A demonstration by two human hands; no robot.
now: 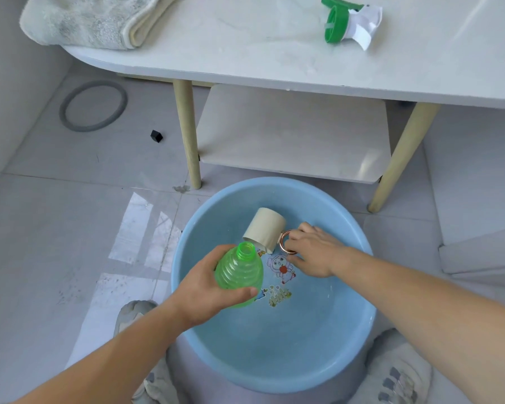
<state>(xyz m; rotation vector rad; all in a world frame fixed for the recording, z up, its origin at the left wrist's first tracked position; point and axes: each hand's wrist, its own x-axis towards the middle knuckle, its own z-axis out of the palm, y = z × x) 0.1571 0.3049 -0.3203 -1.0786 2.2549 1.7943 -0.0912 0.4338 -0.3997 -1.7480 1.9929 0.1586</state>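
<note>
Nearest, two pale shoes (400, 371) are seen at either side of the basin (274, 360). They are partly hidden by its wall and cut off at the lower edge. Both forearms are stretched over the basin.

Above its near half, a green bottle (239, 272) is gripped by the left hand (204, 290), fingers and thumb curled round its ribbed body. Its base is hidden by the palm. Its long axis runs away from the person, and the open, capless neck points up and toward the basin's far rim.

Just beyond the neck, over the basin's middle, a cream mug (267, 230) is held tipped, base toward the far rim and mouth down toward the neck. The lower edge of the mouth is covered by the bottle, and whether anything is being poured cannot be made out. The mug's ring handle (286, 242) is pinched by the right hand (312, 252); the fingertips are hidden behind it.

A cartoon sticker (283, 268) on the basin's floor is partly covered by the bottle.

Beyond the basin, a table (274, 62) with a lower shelf (295, 132) is seen. On top, a towel (91, 18) and a green-and-white spray head (347, 21) are both cut off by the upper edge. Far left of the basin, a grey ring (93, 105) and a small black block (157, 136) lie on the floor.
</note>
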